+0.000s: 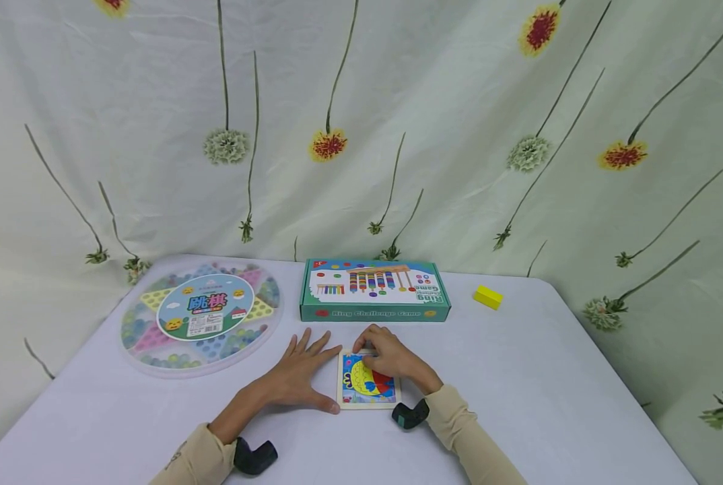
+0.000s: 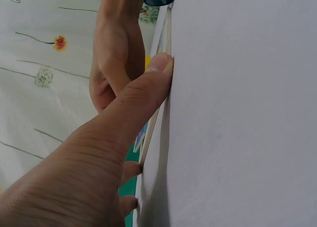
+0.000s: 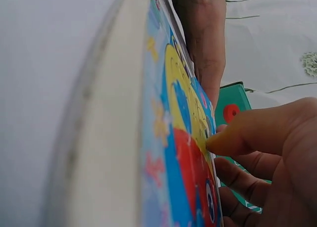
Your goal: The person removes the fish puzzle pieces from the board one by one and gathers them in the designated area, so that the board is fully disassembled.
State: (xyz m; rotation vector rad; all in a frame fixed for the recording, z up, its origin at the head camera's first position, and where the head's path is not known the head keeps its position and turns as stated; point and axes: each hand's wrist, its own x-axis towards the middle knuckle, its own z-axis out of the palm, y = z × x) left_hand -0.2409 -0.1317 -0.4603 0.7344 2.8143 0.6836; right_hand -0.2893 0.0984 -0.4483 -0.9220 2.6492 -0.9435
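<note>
A square wooden puzzle (image 1: 369,397) with a pale frame and a yellow and red fish picture lies flat in front of me. My left hand (image 1: 295,377) is spread on the tablecloth, its thumb and a fingertip touching the puzzle's left edge. The thumb also shows against that edge in the left wrist view. My right hand (image 1: 392,353) reaches over the puzzle's far part. Its thumb (image 3: 223,143) presses on the yellow of the fish, and its curled fingers (image 3: 242,180) are at the far edge, pinching there. What lies between those fingertips is partly hidden.
Behind the puzzle stands a green ring game box (image 1: 373,313). A round, clear case of marbles (image 1: 200,316) lies at the left. To the right of the box is a yellow block (image 1: 488,297). A flowered cloth (image 1: 458,135) hangs behind the table.
</note>
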